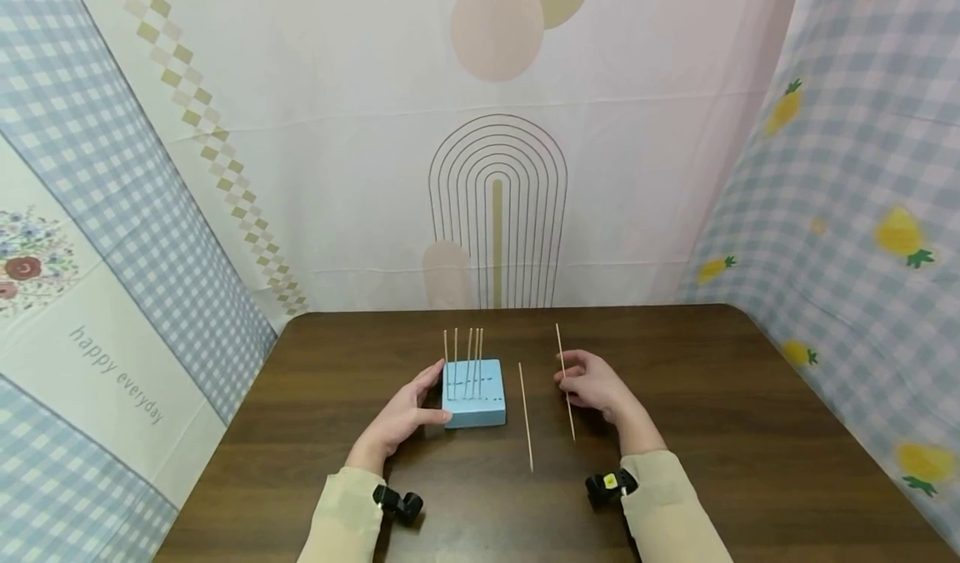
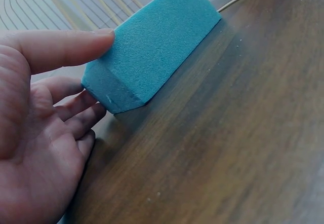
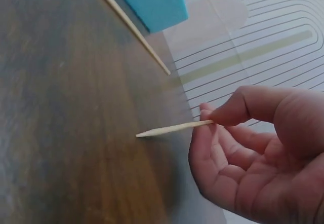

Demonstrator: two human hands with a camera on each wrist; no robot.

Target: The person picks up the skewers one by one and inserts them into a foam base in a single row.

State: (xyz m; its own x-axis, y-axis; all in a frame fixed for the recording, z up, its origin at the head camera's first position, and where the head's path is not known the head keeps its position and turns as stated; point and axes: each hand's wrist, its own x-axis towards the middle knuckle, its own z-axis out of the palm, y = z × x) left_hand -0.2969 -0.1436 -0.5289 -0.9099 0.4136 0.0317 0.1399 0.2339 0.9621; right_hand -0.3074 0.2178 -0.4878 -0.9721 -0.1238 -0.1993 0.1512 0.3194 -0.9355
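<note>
A light blue foam block (image 1: 476, 417) with rows of small holes lies on the table. Several thin wooden skewers (image 1: 455, 351) stand upright in it. My left hand (image 1: 401, 420) holds the block's left side, its thumb on the front face and the fingers along the side, as the left wrist view shows. To the right of the block, my right hand (image 1: 597, 386) pinches another wooden skewer (image 3: 172, 128) between thumb and fingers; its pointed end sticks out in the right wrist view. Between block and right hand, a loose skewer (image 1: 526, 417) lies on the tabletop.
The dark wooden table (image 1: 300, 455) runs back to a pale patterned cloth (image 1: 360, 213). Checked cloths hang at the left (image 1: 150, 171) and right (image 1: 825, 280). A small black camera sits on each wrist.
</note>
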